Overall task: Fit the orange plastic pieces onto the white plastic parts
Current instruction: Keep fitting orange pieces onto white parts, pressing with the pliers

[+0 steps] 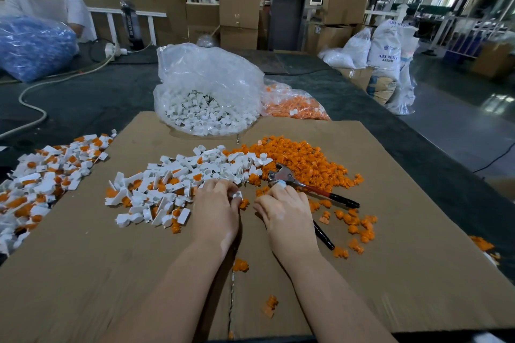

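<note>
Two hands on cardboard: left hand pinches a white part; right hand, fingers curled, its grasp cannot be told.

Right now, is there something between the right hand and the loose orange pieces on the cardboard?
Nothing visible blocks it. The right hand lies partly over the pliers, and the orange pieces lie uncovered just beyond and beside them.

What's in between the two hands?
In the head view, small loose orange plastic pieces on brown cardboard sheet lie between left hand and right hand.
</note>
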Motion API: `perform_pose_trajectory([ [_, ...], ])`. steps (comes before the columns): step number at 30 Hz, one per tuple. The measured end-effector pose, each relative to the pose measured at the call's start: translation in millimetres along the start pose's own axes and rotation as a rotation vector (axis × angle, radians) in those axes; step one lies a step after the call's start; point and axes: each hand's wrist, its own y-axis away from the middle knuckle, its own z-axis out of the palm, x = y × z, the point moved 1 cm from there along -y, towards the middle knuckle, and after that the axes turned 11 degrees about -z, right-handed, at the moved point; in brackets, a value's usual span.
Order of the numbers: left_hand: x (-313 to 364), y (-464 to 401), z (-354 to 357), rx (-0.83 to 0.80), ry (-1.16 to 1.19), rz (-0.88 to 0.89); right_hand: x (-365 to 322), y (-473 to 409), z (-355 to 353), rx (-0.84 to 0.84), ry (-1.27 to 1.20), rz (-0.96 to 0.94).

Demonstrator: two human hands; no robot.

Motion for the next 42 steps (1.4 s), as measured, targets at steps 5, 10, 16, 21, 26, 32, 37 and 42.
perform_pose_trajectory([
  [5,-0.2,-1.9,-0.4,-0.038,0.090,-0.013,-4.6,0.6,-1.8,-0.105,-0.186,-0.150],
  [10,-1.8,0.7,-2.0,-0.051,0.125,0.005,-7.1,1.7,-0.1,-0.157,-0.131,-0.131],
  [16,-0.4,3.2,-2.5,-0.087,0.091,0.048,-6.4,0.9,-0.9,-0.102,-0.052,-0.036],
  [21,2.1,7.5,-6.8,-0.097,0.165,0.072,1.2,0.0,-4.7,-0.008,-0.189,0.082],
  [26,4.3,12.5,-8.6,-0.138,0.122,0.148,3.5,0.5,-6.8,0.024,-0.335,0.199],
  [32,3.0,11.0,-9.2,-0.175,0.169,0.097,5.1,1.7,-8.0,0.033,-0.393,0.283],
  [37,1.4,10.8,-9.6,-0.197,0.271,0.055,5.6,1.6,-5.4,-0.002,-0.383,0.292],
  [42,2.6,12.4,-10.7,-0.176,0.238,0.071,5.5,2.1,-4.8,-0.007,-0.375,0.281],
])
